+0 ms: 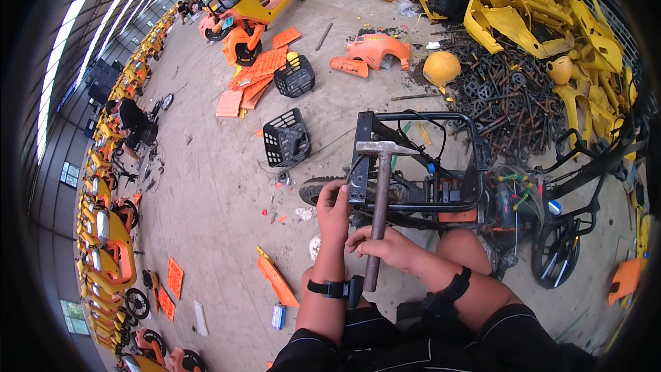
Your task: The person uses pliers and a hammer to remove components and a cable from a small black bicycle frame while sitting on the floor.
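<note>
- Hammer point(379, 196) gripped mid-handle by right hand point(390, 246), long axis upright, head just above black frame point(420, 162).
- Frame edge clamped by left hand point(334, 208), just beside the handle.

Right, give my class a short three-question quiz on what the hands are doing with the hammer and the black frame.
1. True or false: the right hand holds the hammer by its handle.
2. What does the left hand touch? A) a yellow helmet B) the black frame C) a basket
3. Fill in: the hammer head rests against the ____ of the frame.

Key
1. True.
2. B; the fingers grip the frame's left end.
3. Top left corner.
</note>
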A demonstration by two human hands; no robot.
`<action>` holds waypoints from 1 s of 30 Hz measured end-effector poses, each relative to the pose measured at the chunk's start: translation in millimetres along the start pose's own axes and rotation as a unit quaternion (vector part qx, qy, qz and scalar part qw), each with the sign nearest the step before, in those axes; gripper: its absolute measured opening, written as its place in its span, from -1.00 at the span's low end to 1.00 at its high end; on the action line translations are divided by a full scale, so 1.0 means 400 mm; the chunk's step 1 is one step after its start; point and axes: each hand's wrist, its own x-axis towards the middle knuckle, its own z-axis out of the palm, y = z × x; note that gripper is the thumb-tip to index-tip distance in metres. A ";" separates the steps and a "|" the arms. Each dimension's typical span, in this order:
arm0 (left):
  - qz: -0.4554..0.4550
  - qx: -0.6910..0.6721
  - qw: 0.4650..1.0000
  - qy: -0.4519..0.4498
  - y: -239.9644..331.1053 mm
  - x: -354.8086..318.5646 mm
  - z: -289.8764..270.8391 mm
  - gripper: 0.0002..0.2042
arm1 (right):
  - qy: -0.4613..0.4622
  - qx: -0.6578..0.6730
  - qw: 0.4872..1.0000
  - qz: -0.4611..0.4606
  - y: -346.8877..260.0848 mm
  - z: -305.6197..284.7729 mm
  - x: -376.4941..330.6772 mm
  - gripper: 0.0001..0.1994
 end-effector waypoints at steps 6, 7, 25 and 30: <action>-0.005 0.007 1.000 0.018 0.013 -0.025 0.017 -0.84 | -0.016 -0.028 0.999 -0.001 0.026 -0.007 -0.008 -0.68; -0.003 0.010 1.000 0.019 0.009 -0.029 0.014 -0.83 | -0.011 -0.049 0.999 0.000 0.029 -0.008 -0.012 -0.68; 0.026 0.015 0.999 0.041 -0.006 -0.046 0.021 -0.81 | -0.035 -0.040 0.998 0.039 0.036 -0.018 -0.047 -0.62; 0.057 0.031 0.998 0.027 -0.019 -0.080 0.002 -0.79 | -0.020 -0.025 0.999 0.039 0.028 -0.002 -0.053 -0.62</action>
